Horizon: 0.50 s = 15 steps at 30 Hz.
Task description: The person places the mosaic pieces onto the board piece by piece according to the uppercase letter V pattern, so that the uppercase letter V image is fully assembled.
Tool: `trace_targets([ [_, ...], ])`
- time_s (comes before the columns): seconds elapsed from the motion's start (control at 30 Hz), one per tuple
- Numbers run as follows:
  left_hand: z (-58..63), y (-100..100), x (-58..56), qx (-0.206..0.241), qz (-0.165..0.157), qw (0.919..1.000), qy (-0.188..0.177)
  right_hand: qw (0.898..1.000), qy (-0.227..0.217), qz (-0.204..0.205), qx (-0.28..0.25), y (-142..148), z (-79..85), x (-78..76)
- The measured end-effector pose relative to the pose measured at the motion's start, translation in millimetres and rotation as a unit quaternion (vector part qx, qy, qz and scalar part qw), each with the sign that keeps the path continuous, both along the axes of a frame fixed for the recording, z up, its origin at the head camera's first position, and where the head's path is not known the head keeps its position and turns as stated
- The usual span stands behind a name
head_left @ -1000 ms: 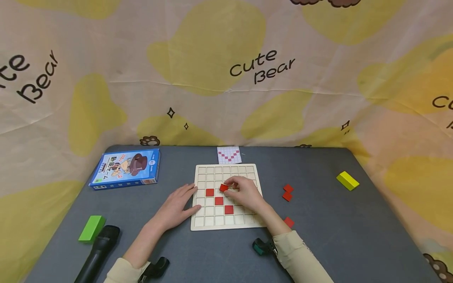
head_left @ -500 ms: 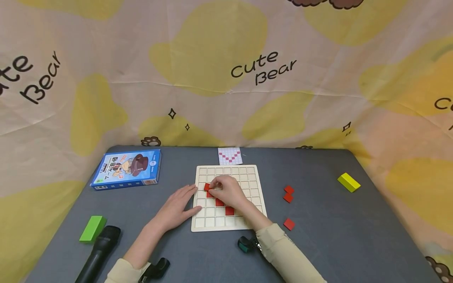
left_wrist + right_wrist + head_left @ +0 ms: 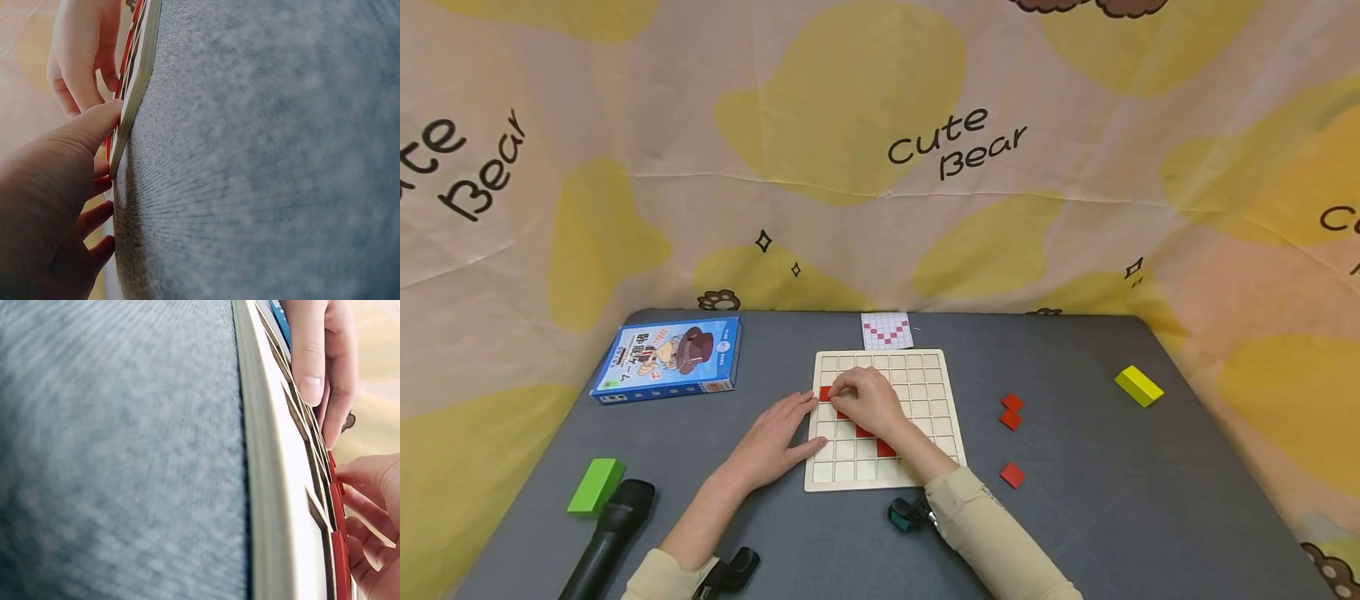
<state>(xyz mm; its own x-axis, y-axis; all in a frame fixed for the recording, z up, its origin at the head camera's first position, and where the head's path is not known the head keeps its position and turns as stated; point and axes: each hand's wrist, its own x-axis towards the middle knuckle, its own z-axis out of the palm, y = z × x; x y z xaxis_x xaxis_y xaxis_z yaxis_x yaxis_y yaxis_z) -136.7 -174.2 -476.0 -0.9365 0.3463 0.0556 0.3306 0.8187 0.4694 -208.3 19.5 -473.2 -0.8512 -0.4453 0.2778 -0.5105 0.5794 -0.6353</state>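
Along left edge of board, left hand spread; right hand pinching red tile, which could seat askew if released tilted.

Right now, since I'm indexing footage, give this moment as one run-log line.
left hand: touching grid board; right hand: touching leftmost red tile; three loose red tiles: on table

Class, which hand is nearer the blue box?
Left. The left hand rests on the left edge of the board, right of the blue box; the right hand is farther away, over the board, at a red tile.
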Motion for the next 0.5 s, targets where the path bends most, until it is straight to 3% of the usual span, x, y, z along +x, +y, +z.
trace_targets([
  [0.3,-0.4,0,-0.7,0.003,0.001,1.0,-0.005,1.0,0.002,0.004,-0.009,5,1.2,3.0],
  [0.5,-0.4,1,-0.6,0.005,0.005,0.9999,-0.01,0.998,-0.031,-0.018,-0.051,27,4.3,5.5],
])
